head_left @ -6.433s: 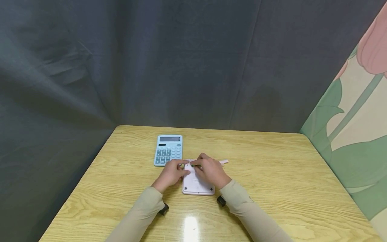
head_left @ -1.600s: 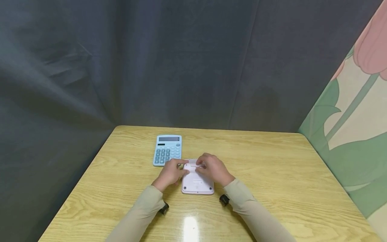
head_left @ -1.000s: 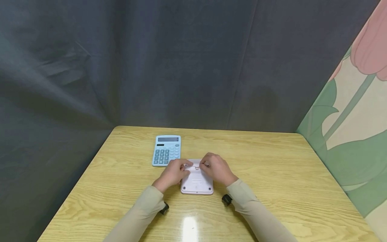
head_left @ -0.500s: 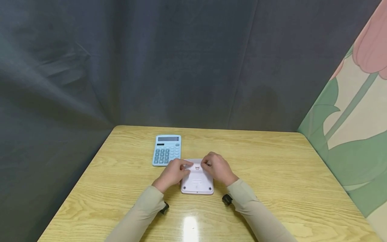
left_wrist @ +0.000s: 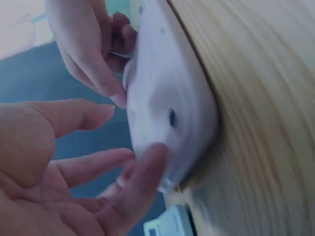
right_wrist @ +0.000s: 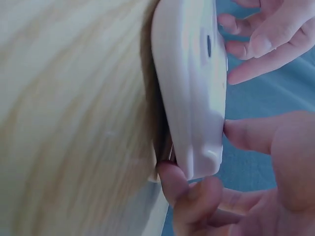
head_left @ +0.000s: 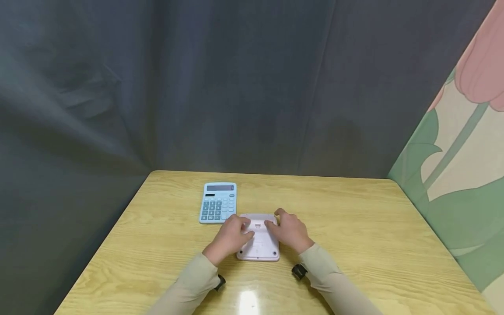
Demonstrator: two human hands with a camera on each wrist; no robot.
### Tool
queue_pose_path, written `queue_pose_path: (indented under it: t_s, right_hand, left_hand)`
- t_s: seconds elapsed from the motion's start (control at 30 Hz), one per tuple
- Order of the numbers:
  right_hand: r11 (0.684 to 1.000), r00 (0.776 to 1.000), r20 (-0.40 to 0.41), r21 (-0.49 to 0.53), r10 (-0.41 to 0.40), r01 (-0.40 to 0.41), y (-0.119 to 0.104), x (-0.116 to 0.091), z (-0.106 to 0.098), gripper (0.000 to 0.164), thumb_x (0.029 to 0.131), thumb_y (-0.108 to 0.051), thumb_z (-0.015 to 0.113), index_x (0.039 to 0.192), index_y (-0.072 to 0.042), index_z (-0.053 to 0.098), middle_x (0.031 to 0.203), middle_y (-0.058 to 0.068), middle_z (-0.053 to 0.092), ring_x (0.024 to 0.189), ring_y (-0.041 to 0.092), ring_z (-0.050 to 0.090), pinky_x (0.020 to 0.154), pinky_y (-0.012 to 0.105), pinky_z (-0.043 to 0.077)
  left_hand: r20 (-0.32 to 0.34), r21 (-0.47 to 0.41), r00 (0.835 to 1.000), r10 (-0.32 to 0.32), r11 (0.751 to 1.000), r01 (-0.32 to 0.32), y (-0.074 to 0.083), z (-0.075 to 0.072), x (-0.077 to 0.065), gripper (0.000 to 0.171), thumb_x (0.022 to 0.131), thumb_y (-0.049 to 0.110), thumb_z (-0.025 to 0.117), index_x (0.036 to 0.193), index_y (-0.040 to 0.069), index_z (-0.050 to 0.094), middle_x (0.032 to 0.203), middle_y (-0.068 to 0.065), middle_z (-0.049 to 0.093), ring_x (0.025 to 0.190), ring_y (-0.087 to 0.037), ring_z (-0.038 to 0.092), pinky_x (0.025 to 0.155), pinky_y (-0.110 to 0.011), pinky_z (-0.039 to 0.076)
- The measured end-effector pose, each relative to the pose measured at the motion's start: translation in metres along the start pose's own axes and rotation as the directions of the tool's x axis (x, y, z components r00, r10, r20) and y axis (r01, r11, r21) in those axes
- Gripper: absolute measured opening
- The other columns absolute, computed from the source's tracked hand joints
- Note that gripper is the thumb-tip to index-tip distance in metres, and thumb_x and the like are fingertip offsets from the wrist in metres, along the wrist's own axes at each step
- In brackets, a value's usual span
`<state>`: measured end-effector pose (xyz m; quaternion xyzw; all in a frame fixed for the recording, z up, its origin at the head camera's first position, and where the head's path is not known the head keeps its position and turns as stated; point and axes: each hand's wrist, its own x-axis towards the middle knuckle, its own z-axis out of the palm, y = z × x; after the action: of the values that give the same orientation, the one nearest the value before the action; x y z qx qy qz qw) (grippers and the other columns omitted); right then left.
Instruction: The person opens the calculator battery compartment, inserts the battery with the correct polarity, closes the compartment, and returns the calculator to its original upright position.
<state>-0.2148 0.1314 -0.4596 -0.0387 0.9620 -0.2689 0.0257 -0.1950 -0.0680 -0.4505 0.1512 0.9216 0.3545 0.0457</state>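
A pale pink calculator (head_left: 258, 247) lies face down on the wooden table. Its battery cover, with a small latch (head_left: 257, 226), is seated near the far end of its back. My right hand (head_left: 291, 232) grips the far right corner: in the right wrist view the thumb (right_wrist: 241, 133) presses on the back and a fingertip (right_wrist: 170, 177) reaches under the edge. At the left side is my left hand (head_left: 230, 238), fingers loosely spread; in the left wrist view its blurred index finger (left_wrist: 150, 169) overlaps the calculator and nothing is held.
A light blue calculator (head_left: 218, 203) lies face up just beyond my left hand, its display showing a 0. The wooden table (head_left: 346, 232) ends at a dark curtain (head_left: 252, 87) behind and a flower-painted wall (head_left: 464, 175) on the right.
Earlier my right hand held a small green-and-dark object at the battery compartment, the pink cover lying beside it. The cover then went on. My right hand has since shifted to the corner; my left fingers have loosened.
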Motion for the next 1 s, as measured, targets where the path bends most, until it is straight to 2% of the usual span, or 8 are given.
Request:
queue_pose_path:
  t_s: [0.1,0.2,0.33,0.47,0.63,0.8,0.9,1.0]
  right_hand:
    - [1.0,1.0,0.007,0.026,0.003,-0.003,0.002,0.0,0.0,0.053,0.094,-0.04,0.066,0.129,-0.001,0.059,0.068,0.002,0.06,0.059,0.018,0.054,0.047,0.03,0.039]
    - [0.999,1.0,-0.001,0.045,-0.003,0.003,0.002,0.0,-0.001,0.055,0.094,-0.039,0.067,0.132,0.0,0.058,0.066,0.002,0.059,0.059,0.017,0.054,0.048,0.03,0.04]
    - [0.998,1.0,-0.026,0.059,0.0,0.001,0.001,-0.002,-0.004,0.058,0.093,-0.039,0.068,0.134,0.0,0.055,0.065,0.002,0.058,0.056,0.017,0.053,0.047,0.031,0.041]
    - [0.997,0.996,-0.088,0.069,-0.011,0.017,-0.002,-0.005,-0.007,0.058,0.092,-0.038,0.07,0.135,-0.002,0.054,0.067,0.002,0.059,0.052,0.015,0.052,0.044,0.03,0.041]
    - [0.993,0.974,-0.21,0.061,-0.085,0.1,-0.01,-0.009,-0.015,0.055,0.09,-0.031,0.072,0.134,-0.003,0.055,0.073,0.001,0.063,0.05,0.012,0.051,0.041,0.028,0.04]
    - [0.979,0.944,-0.288,0.078,-0.159,0.188,-0.019,-0.014,-0.023,0.05,0.091,-0.026,0.07,0.134,-0.004,0.056,0.086,0.005,0.07,0.044,0.009,0.044,0.038,0.025,0.036]
    - [0.964,0.926,-0.32,0.105,-0.2,0.244,-0.024,-0.016,-0.024,0.048,0.092,-0.022,0.068,0.135,-0.004,0.055,0.095,0.008,0.073,0.038,0.007,0.037,0.036,0.022,0.031]
    - [0.942,0.908,-0.343,0.142,-0.24,0.303,-0.027,-0.018,-0.024,0.047,0.092,-0.019,0.067,0.135,-0.003,0.056,0.103,0.011,0.074,0.037,0.005,0.035,0.035,0.021,0.03]
  left_hand:
    - [0.008,0.038,0.999,-0.032,0.999,0.032,0.009,0.001,-0.004,0.046,0.088,0.02,0.074,0.123,-0.008,0.066,0.106,-0.018,0.059,0.095,-0.025,0.056,0.087,-0.044,0.053]
    - [0.021,0.082,0.999,-0.05,0.995,0.048,0.014,0.002,-0.006,0.049,0.088,0.025,0.075,0.124,-0.007,0.065,0.106,-0.017,0.058,0.094,-0.025,0.056,0.087,-0.044,0.053]
    - [0.041,0.141,0.998,-0.041,0.989,0.035,0.02,0.003,-0.009,0.053,0.09,0.032,0.074,0.125,-0.006,0.064,0.099,-0.012,0.059,0.089,-0.023,0.054,0.083,-0.042,0.052]
    - [0.055,0.149,0.998,-0.014,0.989,0.006,0.023,0.004,-0.012,0.06,0.091,0.039,0.071,0.129,-0.006,0.061,0.108,-0.016,0.063,0.096,-0.025,0.056,0.088,-0.044,0.052]
    - [0.058,0.048,0.998,0.011,0.999,-0.014,0.022,0.004,-0.012,0.067,0.094,0.046,0.067,0.135,-0.007,0.058,0.123,-0.023,0.061,0.105,-0.028,0.058,0.094,-0.047,0.052]
    - [0.044,-0.086,0.997,0.062,0.995,-0.058,0.016,0.003,-0.006,0.068,0.097,0.05,0.061,0.134,-0.007,0.059,0.128,-0.025,0.063,0.116,-0.033,0.061,0.095,-0.047,0.053]
    - [0.04,-0.161,0.998,0.038,0.986,-0.032,0.015,0.002,-0.005,0.07,0.097,0.054,0.057,0.135,-0.004,0.059,0.131,-0.023,0.063,0.119,-0.033,0.061,0.095,-0.046,0.054]
    - [0.041,-0.242,0.999,0.006,0.97,0.004,0.014,0.001,-0.004,0.066,0.098,0.055,0.055,0.135,0.001,0.061,0.131,-0.02,0.063,0.117,-0.03,0.064,0.093,-0.044,0.056]
